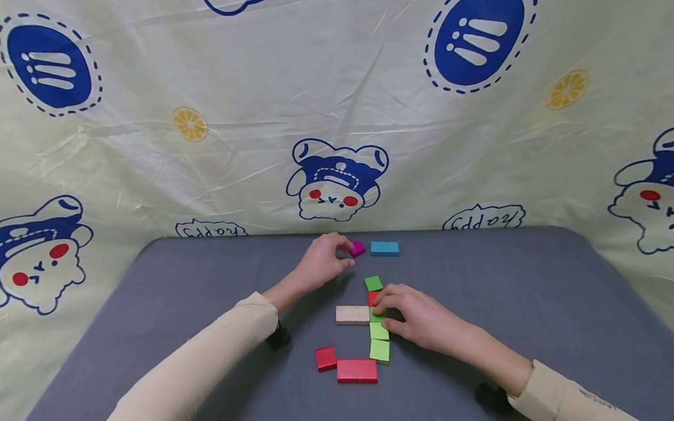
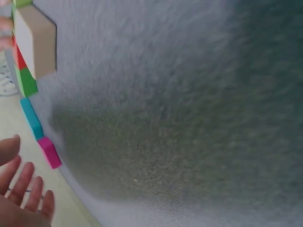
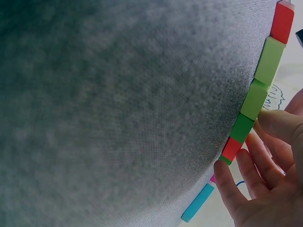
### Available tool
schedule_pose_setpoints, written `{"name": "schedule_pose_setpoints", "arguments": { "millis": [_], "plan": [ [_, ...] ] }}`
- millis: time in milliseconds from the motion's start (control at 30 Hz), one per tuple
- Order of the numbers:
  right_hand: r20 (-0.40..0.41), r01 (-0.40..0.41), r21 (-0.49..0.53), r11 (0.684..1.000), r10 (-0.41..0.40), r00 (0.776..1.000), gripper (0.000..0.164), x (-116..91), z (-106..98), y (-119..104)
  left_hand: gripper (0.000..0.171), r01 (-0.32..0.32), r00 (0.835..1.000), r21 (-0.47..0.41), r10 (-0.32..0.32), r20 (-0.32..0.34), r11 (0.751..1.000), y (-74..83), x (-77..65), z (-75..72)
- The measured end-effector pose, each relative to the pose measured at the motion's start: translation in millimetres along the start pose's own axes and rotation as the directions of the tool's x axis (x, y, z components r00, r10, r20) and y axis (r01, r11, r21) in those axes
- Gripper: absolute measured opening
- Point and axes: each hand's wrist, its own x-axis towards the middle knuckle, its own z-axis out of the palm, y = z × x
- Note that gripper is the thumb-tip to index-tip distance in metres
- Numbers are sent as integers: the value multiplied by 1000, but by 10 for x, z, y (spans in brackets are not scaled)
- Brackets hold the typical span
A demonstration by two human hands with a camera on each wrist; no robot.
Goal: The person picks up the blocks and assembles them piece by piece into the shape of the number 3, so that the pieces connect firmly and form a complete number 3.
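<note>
My left hand [image 1: 327, 259], fingers apart, is beside a magenta block [image 1: 358, 248] near the table's far edge; a gap separates them in the left wrist view. To that block's right lies a blue block [image 1: 384, 249]. My right hand [image 1: 423, 315] reaches over a column of blocks, thumb and index finger at opposite edges of a green block [image 1: 376, 315], partly covered. Beyond it are a red block [image 1: 373, 298] and another green block [image 1: 374, 283]. On the near side are two light green blocks [image 1: 379, 331]. A plain wooden block [image 1: 352, 314] extends left from the column.
Nearer the person lie a long red block [image 1: 357, 371] and a smaller, tilted red block [image 1: 325, 358], side by side. All the blocks are on a grey cloth-covered table [image 1: 483, 277]. Behind its far edge hangs a pale printed curtain [image 1: 252, 89].
</note>
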Motion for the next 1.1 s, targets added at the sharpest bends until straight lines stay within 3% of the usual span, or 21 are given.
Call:
{"name": "schedule_pose_setpoints", "arguments": {
  "millis": [267, 567, 833, 1100],
  "plan": [
    [15, -8, 1, 1000, 8, 1000, 25, -7, 6, 9, 29, 41, 997, -69, -45, -57, 997, -112, 171, 56],
    [18, -8, 5, 1000, 8, 1000, 24, -36, -11, 0, 39, 64, 998, -55, -63, 6, 996, -102, 336, 166],
    [12, 15, 4, 1000, -15, 1000, 24, -32, -1, 4, 41, 82, 997, -118, -81, 17, 990, -55, 440, 245],
    [2, 20, -1, 1000, -20, 1000, 22, -20, 5, 12, 35, 91, 995, -124, -86, 50, 988, -61, 506, 275]
  ]
}}
